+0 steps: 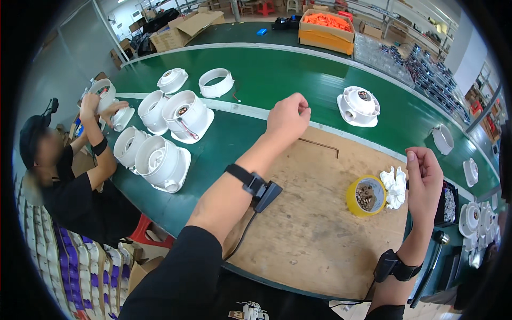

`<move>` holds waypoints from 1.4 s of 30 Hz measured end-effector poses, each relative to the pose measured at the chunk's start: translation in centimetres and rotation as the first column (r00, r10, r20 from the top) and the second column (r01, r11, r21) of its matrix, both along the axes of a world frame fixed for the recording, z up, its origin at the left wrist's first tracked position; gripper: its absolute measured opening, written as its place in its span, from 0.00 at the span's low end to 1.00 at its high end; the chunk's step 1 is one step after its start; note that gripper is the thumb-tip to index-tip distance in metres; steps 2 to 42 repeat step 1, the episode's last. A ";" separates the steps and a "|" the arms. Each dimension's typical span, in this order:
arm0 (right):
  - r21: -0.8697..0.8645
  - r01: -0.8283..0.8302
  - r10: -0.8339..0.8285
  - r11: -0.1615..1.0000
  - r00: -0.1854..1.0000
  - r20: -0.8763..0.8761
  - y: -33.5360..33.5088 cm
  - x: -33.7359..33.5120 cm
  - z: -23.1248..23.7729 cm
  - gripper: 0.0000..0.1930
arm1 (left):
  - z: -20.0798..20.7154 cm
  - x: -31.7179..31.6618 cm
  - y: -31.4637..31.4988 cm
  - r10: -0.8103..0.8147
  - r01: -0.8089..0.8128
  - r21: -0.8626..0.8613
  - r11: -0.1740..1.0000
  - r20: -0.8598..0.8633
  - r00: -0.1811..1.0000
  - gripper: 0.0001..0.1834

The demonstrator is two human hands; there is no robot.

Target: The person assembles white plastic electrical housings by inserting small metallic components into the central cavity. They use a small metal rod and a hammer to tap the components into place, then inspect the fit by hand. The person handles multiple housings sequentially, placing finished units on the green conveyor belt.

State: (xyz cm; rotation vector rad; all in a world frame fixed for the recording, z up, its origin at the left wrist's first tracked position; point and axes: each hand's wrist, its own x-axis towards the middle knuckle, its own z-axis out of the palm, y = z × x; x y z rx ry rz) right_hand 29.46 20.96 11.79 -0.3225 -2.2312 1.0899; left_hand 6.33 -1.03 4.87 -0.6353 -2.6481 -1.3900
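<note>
My left hand (288, 118) is above the near edge of the green conveyor belt, its fingers curled in; whatever they hold, if anything, is hidden. My right hand (425, 184) is raised at the right side of the brown board, with thumb and fingers drawn together and their inside out of sight. Close to it are a crumpled white tissue (394, 186) and a yellow tape roll (354, 197) holding small brass-coloured parts (366, 197). A bent hex key (320, 145) lies near the board's far edge. On the belt between my hands sits a white round plastic housing (360, 106).
Several white housings (184, 114) stand on the left of the green table. At far left another person (74, 165) handles a white ring-shaped part (106, 93). A hammer (434, 261) and a black bin of small parts (449, 205) are at right. An orange-filled box (325, 40) stands behind the belt.
</note>
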 end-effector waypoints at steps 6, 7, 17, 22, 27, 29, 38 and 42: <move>0.000 -0.008 0.008 1.000 1.000 0.001 -0.3 -0.1 0.0 0.07 | 0.0 0.3 -0.7 -0.005 0.005 -0.005 1.000 0.030 1.000 0.11; 0.000 -0.008 0.008 1.000 1.000 0.001 -0.3 -0.1 0.0 0.07 | 0.0 0.3 -0.7 -0.005 0.005 -0.005 1.000 0.030 1.000 0.11; 0.000 -0.008 0.008 1.000 1.000 0.001 -0.3 -0.1 0.0 0.07 | 0.0 0.3 -0.7 -0.005 0.005 -0.005 1.000 0.030 1.000 0.11; 0.000 -0.008 0.008 1.000 1.000 0.001 -0.3 -0.1 0.0 0.07 | 0.0 0.3 -0.7 -0.005 0.005 -0.005 1.000 0.030 1.000 0.11; 0.000 -0.008 0.008 1.000 1.000 0.001 -0.3 -0.1 0.0 0.07 | 0.0 0.3 -0.7 -0.005 0.005 -0.005 1.000 0.030 1.000 0.11; 0.000 -0.008 0.008 1.000 1.000 0.001 -0.3 -0.1 0.0 0.07 | 0.0 0.3 -0.7 -0.005 0.005 -0.005 1.000 0.030 1.000 0.11; 0.000 -0.008 0.008 1.000 1.000 0.001 -0.3 -0.1 0.0 0.07 | 0.0 0.3 -0.7 -0.005 0.005 -0.005 1.000 0.030 1.000 0.11; 0.000 -0.008 0.008 1.000 1.000 0.001 -0.3 -0.1 0.0 0.07 | 0.0 0.3 -0.7 -0.005 0.005 -0.005 1.000 0.030 1.000 0.11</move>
